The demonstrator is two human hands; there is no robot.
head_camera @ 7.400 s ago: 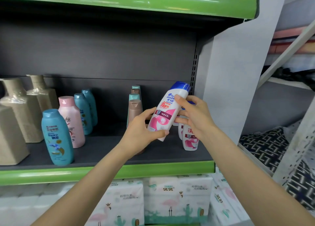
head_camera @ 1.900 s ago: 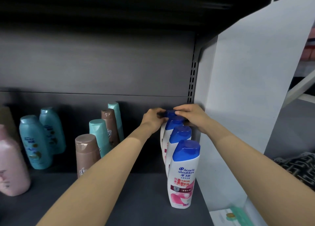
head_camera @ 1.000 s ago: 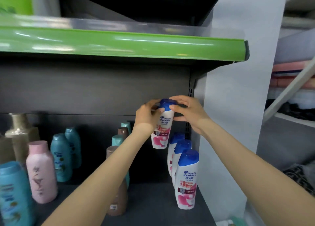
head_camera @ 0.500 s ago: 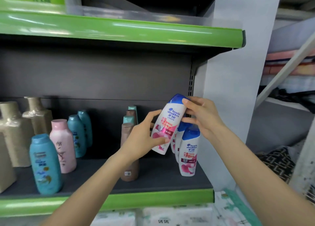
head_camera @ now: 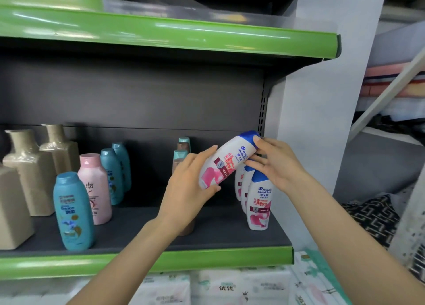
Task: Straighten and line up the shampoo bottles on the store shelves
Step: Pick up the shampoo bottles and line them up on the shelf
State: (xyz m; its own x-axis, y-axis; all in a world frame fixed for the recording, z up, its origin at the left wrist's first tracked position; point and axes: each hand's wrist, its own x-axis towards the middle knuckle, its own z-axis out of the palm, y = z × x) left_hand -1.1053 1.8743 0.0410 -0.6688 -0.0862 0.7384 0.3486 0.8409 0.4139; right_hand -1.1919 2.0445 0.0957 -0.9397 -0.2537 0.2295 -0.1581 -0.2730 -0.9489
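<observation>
Held bottle [head_camera: 226, 162] is off the shelf [head_camera: 142, 224], in the air in front of the right-hand row, white body with blue cap and pink lower label. Its long axis runs on a slant: base low and to the left, cap high and to the right, toward the white side panel [head_camera: 322, 120]. Left hand [head_camera: 188, 189] cradles the base end, fingers curled round the lower body, thumb across the near face. Right hand [head_camera: 276, 164] is at the cap end, fingertips pressing the blue cap and the shoulder, fingers fairly straight and spread rather than wrapped; whether the thumb is behind the bottle I cannot tell. So both hands touch it, the left carrying the weight, the right steering the top. Directly below and just right of the held bottle stands the row of matching bottles [head_camera: 259, 203], upright, one behind another, running toward the far wall close to the side panel. Bare shelf lies near the front bottle. Judgement: to join the row the bottle must be swung upright, cap up, base down, then set in line with the front bottle, label facing near; the right hand is nearer that row. Risk: the base clipping the front bottle's cap and tipping the row. Further left stand a brown bottle [head_camera: 187, 224], mostly hidden behind the left hand, teal bottle [head_camera: 72, 212], pink bottle [head_camera: 95, 189], and tan jugs [head_camera: 30, 173].
</observation>
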